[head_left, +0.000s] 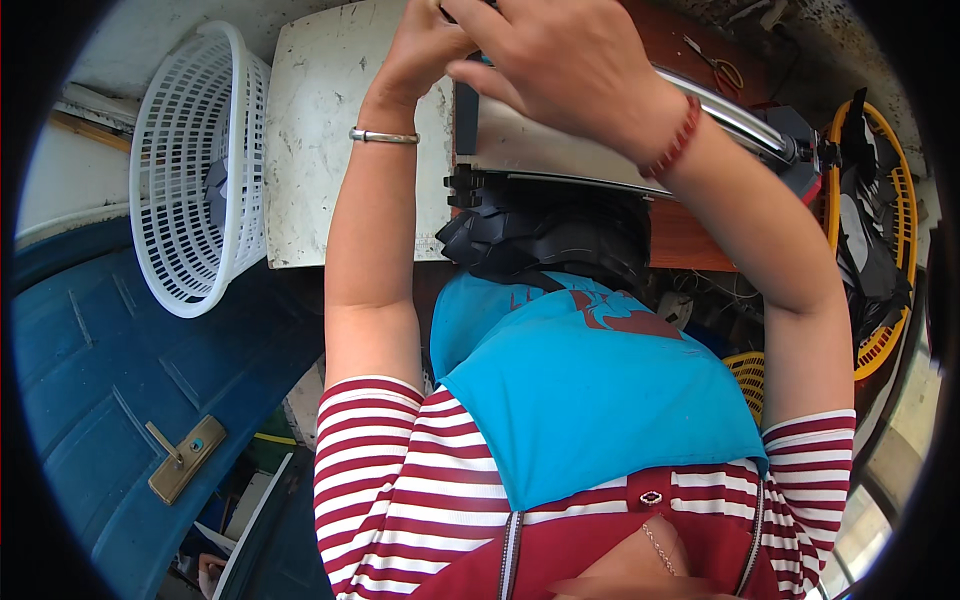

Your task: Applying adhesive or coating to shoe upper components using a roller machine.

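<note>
Both hands are raised together at the top edge of the head view, above the table. My left hand (428, 50) has its fingers hidden behind the right hand and the frame's edge. Across it reaches my right hand (560, 60), its fingers bent toward the left one and its thumb stretched below them. A small dark sliver shows between the hands, too little to name. Below them is a flat metal plate (540, 150) with a shiny metal bar (725, 110) along its right. Overlapping black sheet pieces (560, 230) are heaped at the table's near edge, against the blue apron (600, 390).
A white plastic basket (240, 150) stands left of the pale tabletop (310, 130), with dark pieces inside. On the right, a yellow basket (905, 200) holds black and grey pieces. Scissors (728, 72) lie at the back right. A blue door (100, 370) is at the left.
</note>
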Demonstrator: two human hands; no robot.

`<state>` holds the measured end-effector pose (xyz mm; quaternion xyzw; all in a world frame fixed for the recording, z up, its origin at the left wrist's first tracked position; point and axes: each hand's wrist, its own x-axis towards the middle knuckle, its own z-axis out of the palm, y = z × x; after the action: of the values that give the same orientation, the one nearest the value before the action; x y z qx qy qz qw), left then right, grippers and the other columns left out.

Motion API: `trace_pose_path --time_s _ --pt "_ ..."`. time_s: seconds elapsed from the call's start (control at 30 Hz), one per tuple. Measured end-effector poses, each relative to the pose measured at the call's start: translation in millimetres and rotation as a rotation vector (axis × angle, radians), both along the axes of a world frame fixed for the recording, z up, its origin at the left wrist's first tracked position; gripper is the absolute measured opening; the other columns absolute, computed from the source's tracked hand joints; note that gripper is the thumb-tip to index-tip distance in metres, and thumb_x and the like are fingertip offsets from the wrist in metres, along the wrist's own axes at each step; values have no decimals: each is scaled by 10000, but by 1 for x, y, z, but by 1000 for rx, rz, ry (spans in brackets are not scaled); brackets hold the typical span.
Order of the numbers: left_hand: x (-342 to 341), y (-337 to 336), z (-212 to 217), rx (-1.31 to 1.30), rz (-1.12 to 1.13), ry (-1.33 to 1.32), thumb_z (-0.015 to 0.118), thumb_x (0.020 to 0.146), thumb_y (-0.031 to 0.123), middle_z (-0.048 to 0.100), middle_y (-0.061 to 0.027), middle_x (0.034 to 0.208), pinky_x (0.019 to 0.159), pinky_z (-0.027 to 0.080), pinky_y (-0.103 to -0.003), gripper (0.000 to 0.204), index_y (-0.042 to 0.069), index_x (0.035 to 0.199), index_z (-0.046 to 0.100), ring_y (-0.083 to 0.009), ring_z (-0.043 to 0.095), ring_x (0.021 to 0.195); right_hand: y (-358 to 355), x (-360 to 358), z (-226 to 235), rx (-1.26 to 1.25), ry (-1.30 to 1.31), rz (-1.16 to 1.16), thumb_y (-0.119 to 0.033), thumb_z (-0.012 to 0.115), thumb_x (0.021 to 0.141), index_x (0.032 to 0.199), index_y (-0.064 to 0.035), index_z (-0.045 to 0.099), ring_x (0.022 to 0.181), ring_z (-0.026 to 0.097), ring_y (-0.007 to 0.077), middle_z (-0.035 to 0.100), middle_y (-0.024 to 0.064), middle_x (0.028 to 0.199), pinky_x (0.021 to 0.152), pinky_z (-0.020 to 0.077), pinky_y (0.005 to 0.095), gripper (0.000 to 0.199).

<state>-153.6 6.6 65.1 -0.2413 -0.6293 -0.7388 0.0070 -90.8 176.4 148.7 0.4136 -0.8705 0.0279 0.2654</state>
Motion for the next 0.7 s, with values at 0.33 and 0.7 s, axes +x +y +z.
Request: trace_pose_path --time_s 0.33,0.7 --pt "-11 14 4 -57 -127 -175 797 769 -33 652 -58 1142 675 504 -228 385 -9 1125 653 -46 544 697 114 150 -182 234 -418 -307 -146 653 823 1141 -28 700 671 679 214 643 83 890 551 549 324 343" --pt "-8 7 10 -39 -156 -117 773 747 -65 621 -86 1289 671 521 -252 358 28 1075 665 -56 550 695 128 149 -214 141 -357 -166 -130 630 792 904 -50 711 659 653 203 596 60 790 543 524 326 160"
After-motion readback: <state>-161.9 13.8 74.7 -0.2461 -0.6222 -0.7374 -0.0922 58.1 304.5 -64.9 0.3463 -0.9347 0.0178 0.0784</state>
